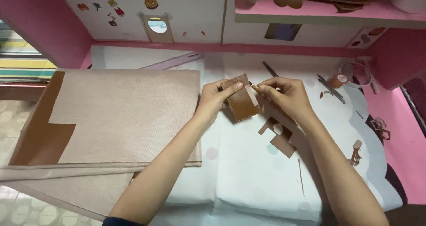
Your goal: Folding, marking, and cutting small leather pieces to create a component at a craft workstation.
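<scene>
Both hands meet over a small folded brown leatherette piece (241, 102) on the pale paper-covered desk (248, 172). Left hand (216, 97) is partly closed, thumb on top and fingers curled under, pinching that piece at its left edge and holding it tilted just above the desk. Right hand (284, 95) is nearly closed, fingertips pinched on a thin stick-like tool (254, 88) whose tip touches the upper right corner of the piece.

Left of the left hand lies the largest thing, a big rectangular sheet of leatherette (128, 115), its woven beige backing turned up and a stepped strip of smooth brown face showing at its far left edge. Beyond that sheet a pale ruler (175, 61) lies slantwise. Under the right wrist sit several small angular brown offcuts (280, 141). Beyond the right hand, well apart, stands a clear round tub (355, 74); what it holds cannot be told. A small orange-capped bottle (338, 80) stands just beside it.
</scene>
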